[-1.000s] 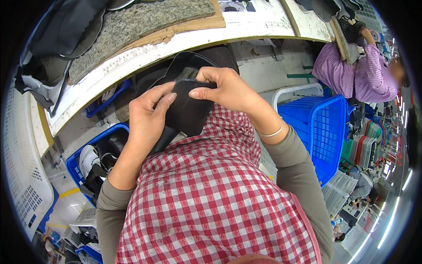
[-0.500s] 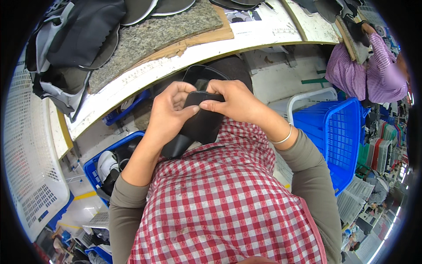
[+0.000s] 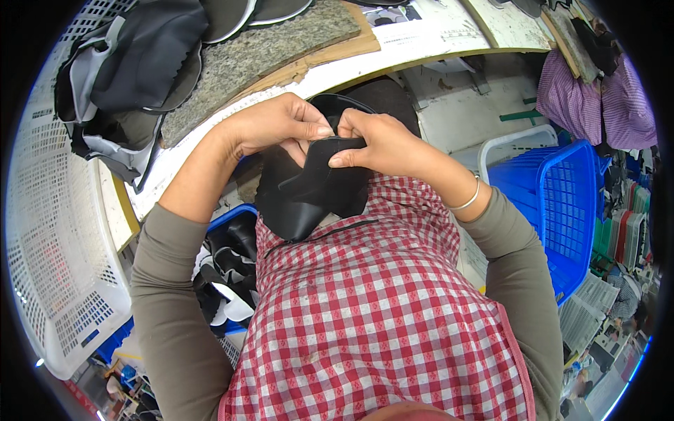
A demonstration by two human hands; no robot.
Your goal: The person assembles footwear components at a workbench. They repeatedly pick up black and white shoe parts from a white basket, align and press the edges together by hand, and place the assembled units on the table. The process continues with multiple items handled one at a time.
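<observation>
A black leather piece (image 3: 314,188), looking like part of a shoe upper, hangs over my lap with its lower end against my checked apron (image 3: 372,295). My left hand (image 3: 277,126) pinches its upper edge between thumb and fingers. Close beside it, my right hand (image 3: 379,144) grips the same edge, thumb on the near face and fingers behind. The two sets of fingertips almost meet. A bracelet circles my right wrist. Behind my hands shows a further dark, curved part whose kind I cannot make out.
Ahead is a white workbench (image 3: 421,52) with a stone slab (image 3: 274,52) and black pieces with pale lining (image 3: 144,59). White basket (image 3: 60,238) at left, blue basket (image 3: 562,203) at right, a filled blue crate (image 3: 242,214) by my left side. A person's striped sleeve (image 3: 572,98) shows far right.
My left hand has moved up and over to the piece's top edge, its elbow swinging outward. The leather has spread out wider toward the left. My right hand keeps its pinch.
</observation>
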